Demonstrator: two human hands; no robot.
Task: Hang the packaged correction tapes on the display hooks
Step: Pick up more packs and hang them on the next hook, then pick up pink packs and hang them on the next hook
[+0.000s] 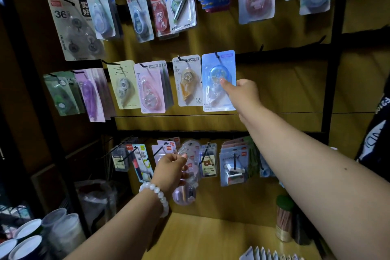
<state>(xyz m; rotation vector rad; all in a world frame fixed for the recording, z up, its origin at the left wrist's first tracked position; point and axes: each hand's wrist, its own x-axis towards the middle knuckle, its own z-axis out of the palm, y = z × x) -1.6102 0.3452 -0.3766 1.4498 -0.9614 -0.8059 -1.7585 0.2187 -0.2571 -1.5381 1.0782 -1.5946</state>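
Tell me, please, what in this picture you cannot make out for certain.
- Head view: whether the blue package is fully seated on its hook; the card hides the hook's end.
- What the left hand holds: clear packs, blurred and partly covered by the fingers.
- Fingers of the right hand behind the blue package are hidden.
- Packs at the bottom edge are cut off by the frame.
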